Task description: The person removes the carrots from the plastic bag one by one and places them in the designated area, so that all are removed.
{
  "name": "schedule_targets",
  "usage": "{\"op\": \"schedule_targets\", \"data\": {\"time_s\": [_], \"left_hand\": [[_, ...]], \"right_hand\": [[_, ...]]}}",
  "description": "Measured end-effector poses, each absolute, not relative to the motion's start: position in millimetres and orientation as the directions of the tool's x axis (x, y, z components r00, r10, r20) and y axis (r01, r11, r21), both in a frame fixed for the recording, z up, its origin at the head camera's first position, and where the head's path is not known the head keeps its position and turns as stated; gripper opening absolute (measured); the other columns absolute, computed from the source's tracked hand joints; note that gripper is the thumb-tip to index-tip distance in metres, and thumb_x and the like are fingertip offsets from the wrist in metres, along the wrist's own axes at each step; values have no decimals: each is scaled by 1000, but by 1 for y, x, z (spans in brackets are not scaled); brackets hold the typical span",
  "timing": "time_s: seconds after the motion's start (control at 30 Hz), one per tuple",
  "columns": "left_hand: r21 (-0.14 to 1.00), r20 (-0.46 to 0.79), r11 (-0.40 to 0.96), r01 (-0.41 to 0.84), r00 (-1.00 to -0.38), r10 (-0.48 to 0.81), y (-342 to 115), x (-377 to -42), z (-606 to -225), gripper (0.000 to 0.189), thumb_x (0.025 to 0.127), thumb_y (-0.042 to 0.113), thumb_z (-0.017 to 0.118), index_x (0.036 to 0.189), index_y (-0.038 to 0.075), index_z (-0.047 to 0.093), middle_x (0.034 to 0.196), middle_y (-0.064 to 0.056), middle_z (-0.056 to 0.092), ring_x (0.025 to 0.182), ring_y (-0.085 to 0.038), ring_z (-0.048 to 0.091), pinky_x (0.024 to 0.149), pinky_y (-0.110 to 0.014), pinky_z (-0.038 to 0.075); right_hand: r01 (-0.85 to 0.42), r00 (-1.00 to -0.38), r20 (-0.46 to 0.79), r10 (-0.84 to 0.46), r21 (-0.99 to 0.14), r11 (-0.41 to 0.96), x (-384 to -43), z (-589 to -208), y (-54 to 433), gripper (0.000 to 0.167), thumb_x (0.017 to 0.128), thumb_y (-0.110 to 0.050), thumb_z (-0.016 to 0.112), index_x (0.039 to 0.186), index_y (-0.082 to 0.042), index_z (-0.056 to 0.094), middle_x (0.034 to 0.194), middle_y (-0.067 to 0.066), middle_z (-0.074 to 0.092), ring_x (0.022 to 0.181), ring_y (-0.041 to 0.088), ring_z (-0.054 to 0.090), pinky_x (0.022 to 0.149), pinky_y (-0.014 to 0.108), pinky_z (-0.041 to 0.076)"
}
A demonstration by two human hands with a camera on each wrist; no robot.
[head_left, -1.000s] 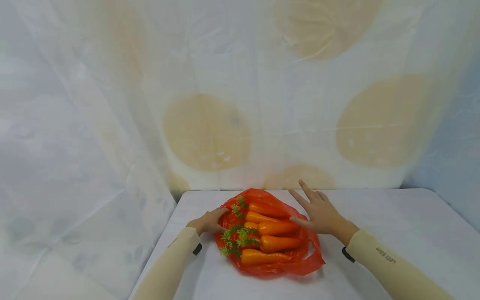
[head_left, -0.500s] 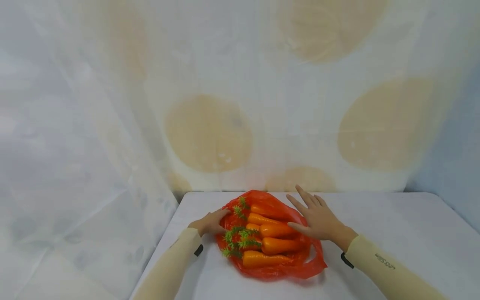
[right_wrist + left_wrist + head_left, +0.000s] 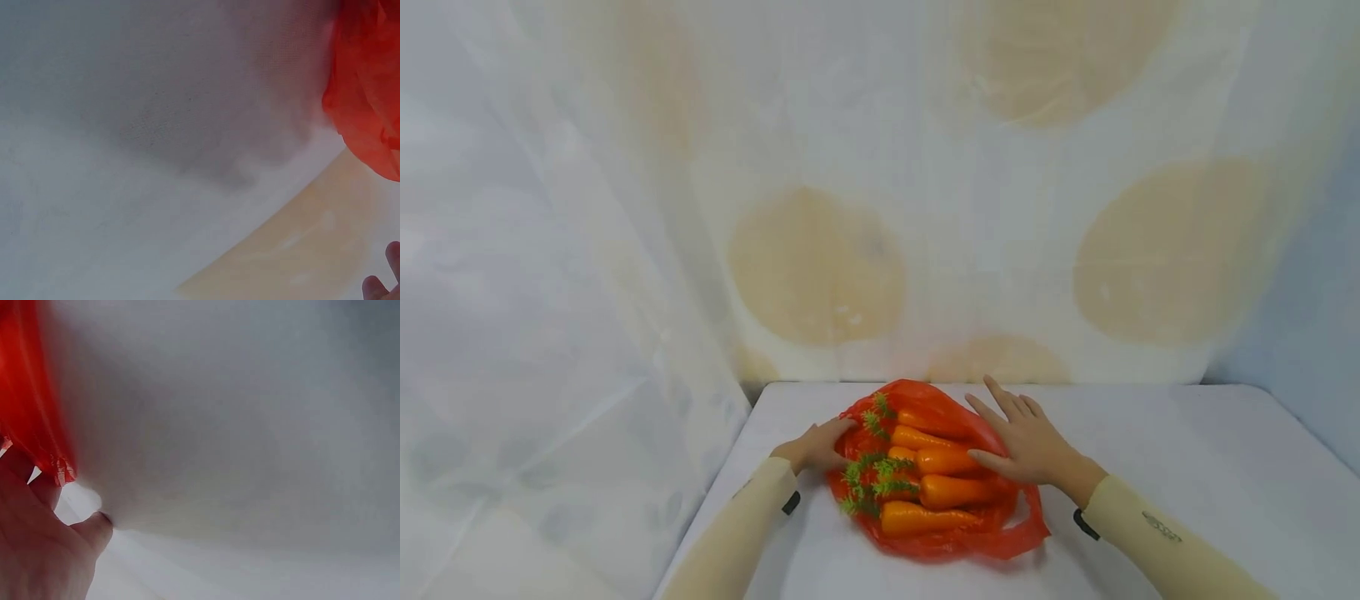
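Observation:
A red plastic bag (image 3: pixel 917 548) lies opened out on the table, with several orange carrots (image 3: pixel 955 492) on it. Their green tops (image 3: pixel 891 477) point left; the carrot tips point right. At the bag's left edge is my left hand (image 3: pixel 816 447), thumb apart from the fingers. The left wrist view shows that hand (image 3: pixel 44 547) with its fingers at the bag's gathered edge (image 3: pixel 31 394). My right hand (image 3: pixel 1037 443) spreads its fingers over the bag's right side, thumb overlapping a carrot's end. Only its fingertips (image 3: pixel 375 289) show in the right wrist view, below the bag (image 3: pixel 369 94).
A white-covered table (image 3: pixel 1150 433) extends to the right of the bag. Behind it hangs a pale sheet (image 3: pixel 977 250) with large tan circles, and another pale sheet (image 3: pixel 550 333) stands along the left side. Dark bands (image 3: pixel 1084 525) sit under the sleeve cuffs.
My right hand has shifted slightly left and down, its thumb now further over the carrots. The left hand, bag and carrots stay nearly as they were.

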State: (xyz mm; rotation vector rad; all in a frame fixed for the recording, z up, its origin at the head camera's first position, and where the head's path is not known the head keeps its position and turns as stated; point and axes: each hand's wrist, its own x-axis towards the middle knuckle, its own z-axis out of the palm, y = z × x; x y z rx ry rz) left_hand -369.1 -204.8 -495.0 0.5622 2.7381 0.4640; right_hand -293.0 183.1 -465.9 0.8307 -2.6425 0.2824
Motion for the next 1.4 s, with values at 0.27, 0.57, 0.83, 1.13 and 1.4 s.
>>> {"op": "schedule_targets", "data": {"time_s": [0.27, 0.57, 0.83, 1.13, 1.4], "left_hand": [[381, -241, 873, 305, -879, 412, -202, -365, -486, 69, 88, 31, 73, 148, 16, 42, 156, -9, 39, 147, -32, 30, 120, -62, 13], [402, -232, 857, 321, -870, 435, -199, -360, -485, 67, 90, 29, 72, 148, 15, 42, 156, -10, 39, 147, -32, 30, 119, -64, 13], [385, -248, 865, 320, -867, 431, -202, -361, -489, 70, 89, 36, 72, 149, 18, 40, 158, -7, 37, 148, -30, 28, 121, -62, 13], [389, -222, 855, 342, -866, 447, -201, -361, -488, 70, 89, 35, 72, 148, 15, 42, 157, -10, 38, 148, -31, 30, 120, -61, 16], [390, -232, 855, 341, -862, 450, -203, -356, -491, 69, 89, 33, 71, 149, 14, 42, 156, -9, 39, 148, -31, 29, 120, -63, 15]], "right_hand": [[-576, -798, 295, -525, -115, 810, -292, -460, 175, 86, 88, -63, 59, 157, -24, 26, 167, 14, 7, 145, 38, 31, 115, 65, 24], [-628, -742, 355, -568, -75, 774, -285, -464, 172, 85, 88, -63, 60, 156, -21, 31, 166, 15, 13, 140, 37, 39, 113, 63, 30], [-658, -721, 337, -605, -58, 751, -273, -466, 168, 84, 90, -69, 52, 156, -22, 29, 166, 14, 12, 141, 35, 37, 114, 60, 30], [-713, -676, 336, -656, -73, 698, -266, -468, 157, 85, 90, -68, 52, 157, -22, 28, 166, 15, 13, 144, 32, 35, 113, 58, 30], [-727, -681, 246, -690, -116, 676, -251, -468, 145, 84, 90, -67, 53, 158, -28, 22, 167, 11, 10, 147, 31, 28, 114, 66, 26]]}}
